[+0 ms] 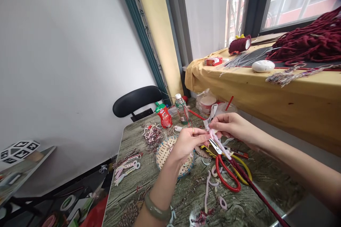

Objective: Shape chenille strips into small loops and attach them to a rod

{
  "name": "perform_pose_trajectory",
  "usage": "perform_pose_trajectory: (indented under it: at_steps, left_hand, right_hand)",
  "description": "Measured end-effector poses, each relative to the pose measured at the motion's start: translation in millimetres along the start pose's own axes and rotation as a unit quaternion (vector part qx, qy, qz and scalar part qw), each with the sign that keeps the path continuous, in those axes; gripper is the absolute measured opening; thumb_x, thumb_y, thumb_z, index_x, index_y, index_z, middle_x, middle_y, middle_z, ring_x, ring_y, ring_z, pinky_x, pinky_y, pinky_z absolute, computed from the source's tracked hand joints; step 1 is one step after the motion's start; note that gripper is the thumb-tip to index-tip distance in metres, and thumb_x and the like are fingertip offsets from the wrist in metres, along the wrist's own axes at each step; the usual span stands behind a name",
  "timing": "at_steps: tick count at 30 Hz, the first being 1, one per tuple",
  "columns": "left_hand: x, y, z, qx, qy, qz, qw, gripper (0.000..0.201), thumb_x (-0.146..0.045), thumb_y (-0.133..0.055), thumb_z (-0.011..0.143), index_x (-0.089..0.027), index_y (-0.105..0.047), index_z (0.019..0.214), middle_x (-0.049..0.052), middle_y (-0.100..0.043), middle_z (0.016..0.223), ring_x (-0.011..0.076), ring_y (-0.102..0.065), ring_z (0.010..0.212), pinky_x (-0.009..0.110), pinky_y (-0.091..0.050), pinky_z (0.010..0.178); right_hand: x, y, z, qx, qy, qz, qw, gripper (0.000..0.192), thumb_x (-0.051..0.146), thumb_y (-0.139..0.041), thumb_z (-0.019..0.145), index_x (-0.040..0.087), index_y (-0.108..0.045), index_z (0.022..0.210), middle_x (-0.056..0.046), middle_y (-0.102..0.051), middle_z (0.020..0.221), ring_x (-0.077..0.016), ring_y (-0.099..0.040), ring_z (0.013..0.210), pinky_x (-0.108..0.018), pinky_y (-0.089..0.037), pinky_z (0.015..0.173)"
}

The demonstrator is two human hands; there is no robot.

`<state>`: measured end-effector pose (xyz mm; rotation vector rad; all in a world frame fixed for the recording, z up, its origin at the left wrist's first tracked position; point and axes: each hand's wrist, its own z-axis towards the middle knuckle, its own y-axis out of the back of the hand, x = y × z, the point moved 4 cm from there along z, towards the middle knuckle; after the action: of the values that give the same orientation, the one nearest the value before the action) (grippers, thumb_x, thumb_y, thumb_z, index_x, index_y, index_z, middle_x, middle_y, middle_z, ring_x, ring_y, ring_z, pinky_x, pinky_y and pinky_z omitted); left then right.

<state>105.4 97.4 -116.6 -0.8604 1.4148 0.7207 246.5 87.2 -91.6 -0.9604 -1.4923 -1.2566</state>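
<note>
Over the middle of the tabletop (149, 181), the left hand (186, 143) and right hand (230, 126) meet, both pinching a pale pink strip (214, 136) between fingertips. Just beneath them lies a shallow woven basket (166, 152); its contents are hidden by the left hand. Toward the far edge stand a green-capped bottle (182, 109), a red pouch (164, 115) and a paper cup (207, 103) whose inside cannot be seen.

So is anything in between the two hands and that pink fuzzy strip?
No. The left hand and right hand both already pinch the pink strip. The red scissors lie beneath on the table.
</note>
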Motion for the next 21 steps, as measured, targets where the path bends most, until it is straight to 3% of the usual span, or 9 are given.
perform_pose_trajectory:
  at_steps: [6, 10, 13, 17, 21]
  left_hand:
    - [6, 15.2, -5, -0.010, 0.040, -0.025, 0.999, 0.018, -0.027, -0.071, 0.066, -0.011, -0.064, 0.071, 0.002, -0.060, 0.061, 0.0089, -0.054, 0.049, 0.021, -0.041, 0.048]
    - [2, 10.7, -1, -0.016, 0.037, -0.046, 0.998, 0.025, -0.034, -0.068, 0.071, -0.013, -0.066, 0.082, -0.001, -0.056, 0.064, 0.0028, -0.040, 0.041, 0.017, -0.030, 0.039]
    - [-1, 4.8, 3, -0.024, 0.037, -0.056, 0.997, 0.028, -0.037, -0.071, 0.068, -0.011, -0.068, 0.078, -0.003, -0.052, 0.056, 0.0017, -0.030, 0.038, 0.019, -0.020, 0.036]
    - [-6, 5.4, 4, -0.079, 0.014, -0.051, 0.996, 0.024, -0.032, -0.074, 0.063, -0.011, -0.069, 0.072, -0.001, -0.057, 0.056, 0.0029, -0.035, 0.041, 0.020, -0.019, 0.038]
    - [-11, 8.1, 4, -0.116, -0.011, -0.043, 0.992, 0.022, -0.033, -0.075, 0.063, -0.012, -0.068, 0.065, -0.002, -0.057, 0.053, 0.0038, -0.038, 0.043, 0.021, -0.024, 0.042]
  right_hand:
    - [0, 4, 0, 0.009, 0.035, -0.004, 0.999, 0.030, 0.048, -0.060, 0.073, 0.018, -0.057, 0.069, 0.004, -0.050, 0.059, -0.0075, -0.036, 0.047, -0.023, -0.023, 0.043]
    - [2, 4, 3, 0.005, 0.033, -0.019, 0.999, 0.032, 0.049, -0.064, 0.069, 0.017, -0.060, 0.066, 0.005, -0.049, 0.055, -0.0076, -0.032, 0.046, -0.024, -0.019, 0.042]
    - [5, 1, 6, 0.008, 0.032, -0.030, 0.999, 0.036, 0.052, -0.067, 0.065, 0.017, -0.061, 0.066, 0.004, -0.049, 0.056, -0.0078, -0.033, 0.047, -0.024, -0.020, 0.043]
    - [6, -3, 7, 0.029, 0.031, -0.035, 0.998, 0.041, 0.058, -0.059, 0.071, 0.017, -0.060, 0.076, 0.005, -0.047, 0.055, -0.0076, -0.032, 0.045, -0.022, -0.020, 0.041]
    - [0, -4, 5, 0.061, 0.041, -0.060, 0.995, 0.037, 0.050, -0.068, 0.066, 0.015, -0.064, 0.077, 0.002, -0.055, 0.063, -0.0081, -0.037, 0.049, -0.022, -0.024, 0.043]
